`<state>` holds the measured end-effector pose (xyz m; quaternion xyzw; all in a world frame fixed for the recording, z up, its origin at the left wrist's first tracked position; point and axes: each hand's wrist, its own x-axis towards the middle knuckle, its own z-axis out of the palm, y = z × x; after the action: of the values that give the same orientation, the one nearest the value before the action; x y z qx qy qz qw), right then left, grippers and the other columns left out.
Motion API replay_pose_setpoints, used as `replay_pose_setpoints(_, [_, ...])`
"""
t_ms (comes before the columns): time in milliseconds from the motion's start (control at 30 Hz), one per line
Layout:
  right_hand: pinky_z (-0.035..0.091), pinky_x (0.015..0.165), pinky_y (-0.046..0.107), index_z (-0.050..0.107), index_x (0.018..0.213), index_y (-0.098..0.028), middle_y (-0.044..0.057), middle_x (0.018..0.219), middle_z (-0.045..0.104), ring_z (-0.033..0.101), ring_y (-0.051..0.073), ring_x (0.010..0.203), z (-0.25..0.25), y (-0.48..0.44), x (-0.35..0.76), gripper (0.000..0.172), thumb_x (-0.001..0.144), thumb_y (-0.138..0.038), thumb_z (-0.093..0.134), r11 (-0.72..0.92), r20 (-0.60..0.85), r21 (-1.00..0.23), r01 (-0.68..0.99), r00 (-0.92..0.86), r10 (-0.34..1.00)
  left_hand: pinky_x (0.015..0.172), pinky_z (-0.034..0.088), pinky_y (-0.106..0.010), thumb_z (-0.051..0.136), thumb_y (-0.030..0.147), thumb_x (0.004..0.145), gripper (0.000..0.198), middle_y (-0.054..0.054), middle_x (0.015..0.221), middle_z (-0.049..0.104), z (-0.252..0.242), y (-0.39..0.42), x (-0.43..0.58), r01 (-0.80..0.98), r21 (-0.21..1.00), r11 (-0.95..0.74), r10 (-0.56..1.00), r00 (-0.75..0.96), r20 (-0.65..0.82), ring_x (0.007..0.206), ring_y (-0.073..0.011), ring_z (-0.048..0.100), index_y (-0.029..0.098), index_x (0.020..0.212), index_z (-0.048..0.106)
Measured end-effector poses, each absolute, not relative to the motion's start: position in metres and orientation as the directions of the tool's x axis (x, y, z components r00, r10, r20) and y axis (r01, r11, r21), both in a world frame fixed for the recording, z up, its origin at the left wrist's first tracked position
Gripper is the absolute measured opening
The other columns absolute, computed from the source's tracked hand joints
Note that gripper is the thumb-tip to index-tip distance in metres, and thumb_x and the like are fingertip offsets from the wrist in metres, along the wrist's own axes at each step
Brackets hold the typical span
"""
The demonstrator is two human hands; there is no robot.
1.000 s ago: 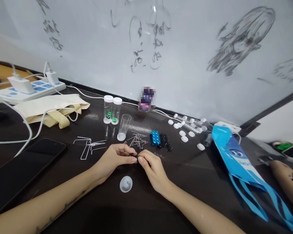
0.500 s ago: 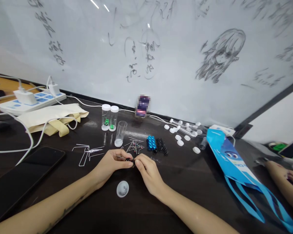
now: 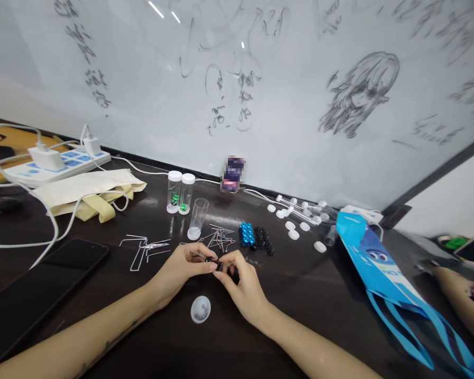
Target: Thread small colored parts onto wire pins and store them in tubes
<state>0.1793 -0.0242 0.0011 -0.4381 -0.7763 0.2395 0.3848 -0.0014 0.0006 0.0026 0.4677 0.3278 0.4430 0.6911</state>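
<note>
My left hand (image 3: 184, 268) and my right hand (image 3: 240, 281) meet fingertip to fingertip over the dark table (image 3: 300, 295). The left pinches a thin metal pin (image 3: 199, 255). Pinched in the right is a small black bead (image 3: 218, 264), held against the pin's end. Just behind the hands lie a heap of pins (image 3: 219, 237), a cluster of blue beads (image 3: 245, 234) and a cluster of black beads (image 3: 263, 238). An open clear tube (image 3: 197, 218) stands upright behind them. A round white cap (image 3: 200, 309) lies below my hands.
Two capped tubes with green beads (image 3: 180, 192) stand at the back. Bent wires (image 3: 144, 247) and a black phone (image 3: 35, 287) lie left, with a cloth bag (image 3: 87, 189) and power strip (image 3: 59, 160). White caps (image 3: 294, 229) and a blue bag (image 3: 383, 263) lie right. Another person's hand (image 3: 464, 292) rests far right.
My hands stay together on the pin and bead, with only small finger shifts. The view has tilted up a little since the first frame.
</note>
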Motion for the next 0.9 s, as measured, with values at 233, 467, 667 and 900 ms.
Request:
replay_pose_setpoints(233, [0.043,0.072,0.027,0.055,0.094,-0.021,0.001,0.085,0.058,0.054,0.016,0.075,0.0064,-0.0293,0.178,0.007,0.09,-0.015,0.056,0.589,0.396,-0.666,0.458,-0.453,0.799,0.057,0.041,-0.023,0.076,0.029,0.07,0.017,0.0,0.069,0.063,0.0046,-0.0001,0.0004,-0.252,0.966,0.054,0.912,0.407,0.055,0.06,-0.0112,0.052,0.015,0.072,0.066])
replay_pose_setpoints(467, [0.041,0.067,0.026,0.052,0.094,-0.021,0.001,0.086,0.057,0.05,0.014,0.071,0.0046,-0.0275,0.1788,0.011,0.088,-0.013,0.056,0.579,0.418,-0.688,0.438,-0.413,0.809,0.047,0.037,-0.021,0.076,0.03,0.07,0.02,0.002,0.062,0.06,0.008,0.0024,-0.0038,-0.149,0.985,0.089,0.87,0.492,-0.004,0.05,-0.009,0.05,0.015,0.072,0.063])
replay_pose_setpoints(667, [0.04,0.064,0.026,0.051,0.092,-0.021,0.0,0.082,0.053,0.048,0.014,0.069,0.0032,-0.0279,0.1788,0.008,0.088,-0.019,0.057,0.591,0.385,-0.673,0.445,-0.471,0.794,0.044,0.041,-0.02,0.082,0.023,0.061,0.025,0.004,0.064,0.059,0.0061,0.0048,-0.0083,-0.102,0.987,0.125,0.84,0.541,-0.05,0.048,-0.0083,0.053,0.015,0.072,0.061])
replay_pose_setpoints(900, [0.042,0.063,0.025,0.053,0.098,-0.021,0.0,0.078,0.055,0.051,0.015,0.068,0.0026,-0.0261,0.1809,0.022,0.087,-0.037,0.063,0.491,0.334,-0.778,0.392,-0.404,0.851,0.042,0.039,-0.018,0.078,0.027,0.067,0.027,0.006,0.055,0.057,0.0059,0.003,-0.0064,-0.151,0.977,0.148,0.842,0.537,-0.044,0.044,-0.0073,0.052,0.016,0.068,0.053])
